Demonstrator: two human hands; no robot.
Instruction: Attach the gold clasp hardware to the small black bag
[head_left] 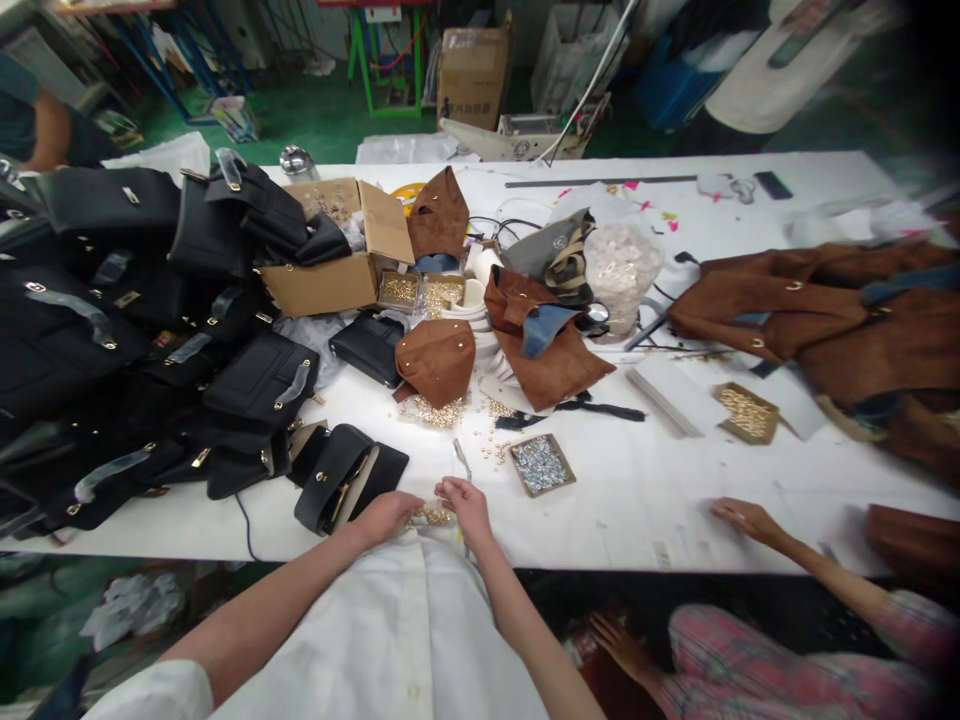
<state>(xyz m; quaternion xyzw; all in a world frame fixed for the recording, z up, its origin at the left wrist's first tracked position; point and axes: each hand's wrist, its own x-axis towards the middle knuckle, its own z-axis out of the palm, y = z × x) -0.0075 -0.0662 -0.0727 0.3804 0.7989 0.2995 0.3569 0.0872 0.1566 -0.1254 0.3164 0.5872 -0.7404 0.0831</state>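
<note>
My left hand (388,516) rests at the table's front edge, fingers bent together beside a small pile of gold-coloured metal pieces (431,516). Just right of it, my right hand (465,505) is pinched over the same pile. Whatever is between the fingers of either hand is too small to make out. Close to my left hand lies a black handbag (334,480) with its flap up. A slim metal tool (461,458) lies beyond my right hand. To the right is a square tray (571,478) full of silver-coloured metal pieces.
Black handbags (259,385) are heaped at left. Brown suede pieces (436,355), an open cardboard box (322,285) and scattered gold pieces occupy the middle. At right, a co-worker's hand (746,520) is over the table near brown suede bags (840,320).
</note>
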